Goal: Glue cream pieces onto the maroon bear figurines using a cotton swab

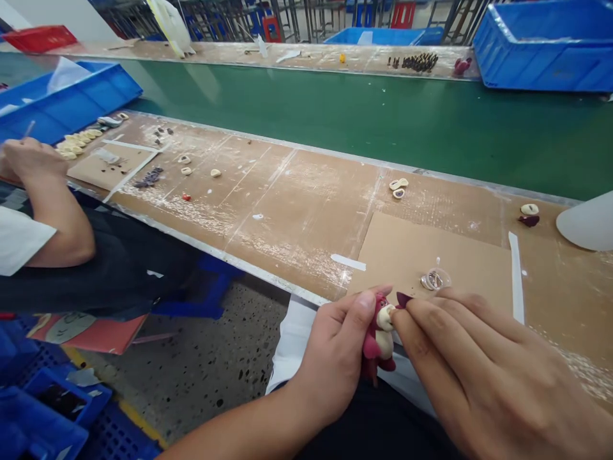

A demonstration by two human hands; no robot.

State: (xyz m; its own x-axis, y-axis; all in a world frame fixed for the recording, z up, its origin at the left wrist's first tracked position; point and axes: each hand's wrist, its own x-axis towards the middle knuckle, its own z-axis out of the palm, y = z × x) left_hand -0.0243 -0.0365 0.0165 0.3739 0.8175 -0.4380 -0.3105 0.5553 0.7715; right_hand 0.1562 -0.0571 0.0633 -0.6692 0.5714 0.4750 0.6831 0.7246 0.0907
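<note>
My left hand [342, 345] is closed around a small pink toy bear figure [383, 345] with a cream muzzle and belly, held just in front of the table edge. My right hand [474, 364] is closed in a pinch, its fingertips touching the muzzle. A dark purple piece [403, 299] sticks up between its fingers; the rest of that piece is hidden. Beyond the hands stands a small clear cup [435, 279] with tiny things in it, on a taped cardboard sheet [440, 249]. Several cream muzzle-like parts [398, 185] lie farther back on the table.
A green conveyor belt [311, 102] runs behind the brown worktop [311, 191]. At the left, a co-worker's hand [33, 160] works near a blue bin [96, 96]. Another blue bin [546, 57] stands far right. A white rounded object [587, 220] sits at the right edge.
</note>
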